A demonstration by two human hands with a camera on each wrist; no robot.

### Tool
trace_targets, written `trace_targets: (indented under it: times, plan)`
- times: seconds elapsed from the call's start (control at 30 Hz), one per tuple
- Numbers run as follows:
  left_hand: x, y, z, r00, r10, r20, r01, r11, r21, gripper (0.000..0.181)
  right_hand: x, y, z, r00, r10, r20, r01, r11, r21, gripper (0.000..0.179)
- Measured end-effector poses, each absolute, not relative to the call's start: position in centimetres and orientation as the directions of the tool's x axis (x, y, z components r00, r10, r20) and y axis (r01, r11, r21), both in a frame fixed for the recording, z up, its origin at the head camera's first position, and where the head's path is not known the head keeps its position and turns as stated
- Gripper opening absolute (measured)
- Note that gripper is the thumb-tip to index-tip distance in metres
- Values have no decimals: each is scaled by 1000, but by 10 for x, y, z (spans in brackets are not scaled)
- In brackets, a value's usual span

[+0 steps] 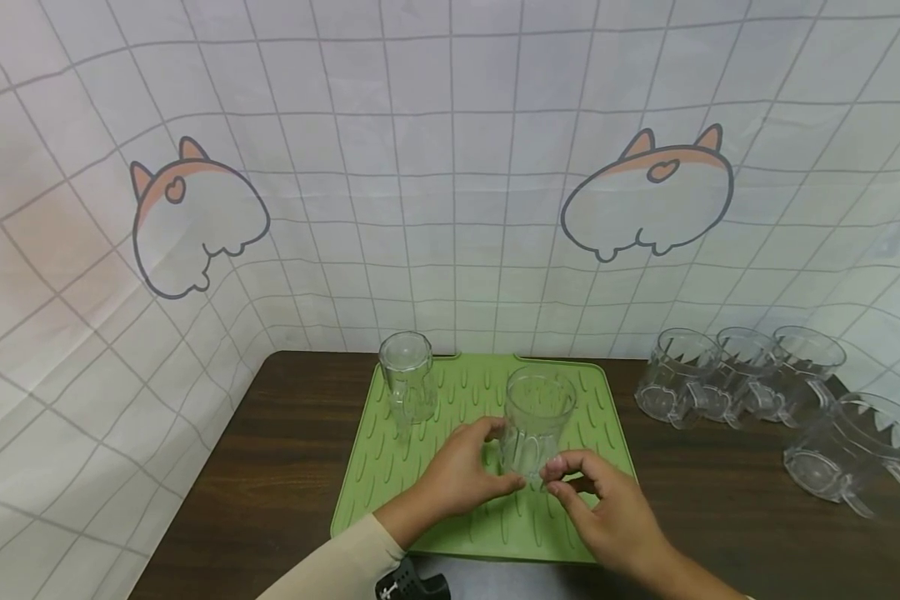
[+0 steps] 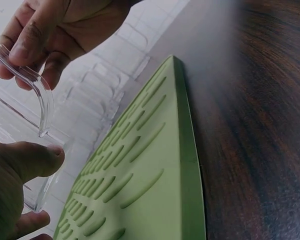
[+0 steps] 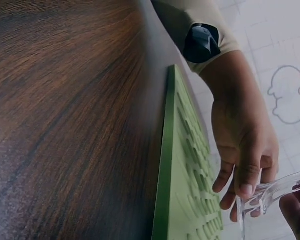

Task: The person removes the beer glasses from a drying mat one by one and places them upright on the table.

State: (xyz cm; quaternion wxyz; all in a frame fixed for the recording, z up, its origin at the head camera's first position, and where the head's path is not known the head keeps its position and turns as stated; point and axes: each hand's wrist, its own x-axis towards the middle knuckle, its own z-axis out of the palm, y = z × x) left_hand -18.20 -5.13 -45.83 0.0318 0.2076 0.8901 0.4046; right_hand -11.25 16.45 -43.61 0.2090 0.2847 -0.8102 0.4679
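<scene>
A clear glass-like mug (image 1: 537,417) is held over the green ridged mat (image 1: 457,533), its wide rim facing up. My left hand (image 1: 461,471) grips it from the left side, with the thumb (image 2: 37,159) low on its wall near the base. My right hand (image 1: 607,504) pinches the mug's handle (image 2: 32,80) between thumb and fingertips, on the side toward me. In the right wrist view, the left hand (image 3: 247,145) curls around the mug's lower end, while only the right fingertips show at the frame's edge.
Another clear mug (image 1: 408,379) stands at the mat's back left. Several clear mugs, including one at the front (image 1: 851,450) and one at the back (image 1: 678,375), stand on the dark wood table (image 1: 270,467) to the right. A gridded white curtain (image 1: 420,208) hangs behind.
</scene>
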Motion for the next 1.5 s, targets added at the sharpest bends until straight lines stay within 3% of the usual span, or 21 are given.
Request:
trace_targets:
  times: [0.5,1.03,1.5]
  plan:
    - [-173,-65,-460,-874,460,155,431,588,685,65,-108,180,-435,-768,-197,610,-604,539,-587,39]
    - [-157,-111,-461,-856,477,202,506,690,518,71,-107,212,-436,-773,-171,611,-571,607,-552,43]
    - [-151,-150,-468,-865,444,232,501,756,421,76,-104,243,-439,-828,-159,538,-500,643,-580,38]
